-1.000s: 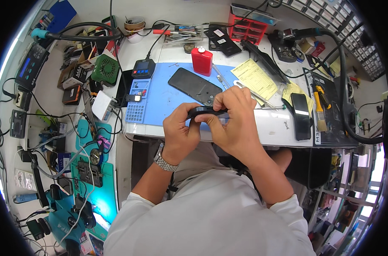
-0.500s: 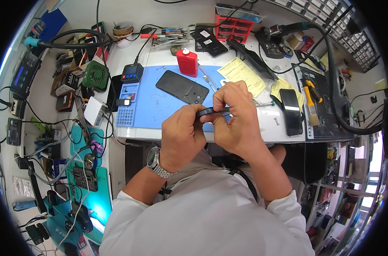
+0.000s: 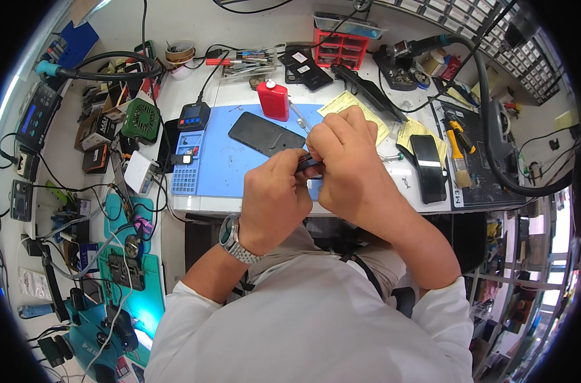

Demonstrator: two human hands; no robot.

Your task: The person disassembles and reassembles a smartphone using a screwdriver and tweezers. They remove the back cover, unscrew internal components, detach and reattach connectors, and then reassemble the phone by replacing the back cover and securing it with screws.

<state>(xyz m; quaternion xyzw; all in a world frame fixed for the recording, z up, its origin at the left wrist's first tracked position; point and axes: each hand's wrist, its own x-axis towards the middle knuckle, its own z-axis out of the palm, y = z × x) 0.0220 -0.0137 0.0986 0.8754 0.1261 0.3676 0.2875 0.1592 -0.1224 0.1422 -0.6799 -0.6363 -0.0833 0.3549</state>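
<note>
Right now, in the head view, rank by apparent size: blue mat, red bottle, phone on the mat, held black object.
Blue mat
Phone on the mat
Red bottle
Held black object: mostly covered, unsure, unranked.

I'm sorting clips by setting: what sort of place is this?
Probably a phone repair workbench: a dark phone lies on a blue mat, slim hand tools are gathered behind it, and a bank of small drawers lines the wall at upper right.
</note>
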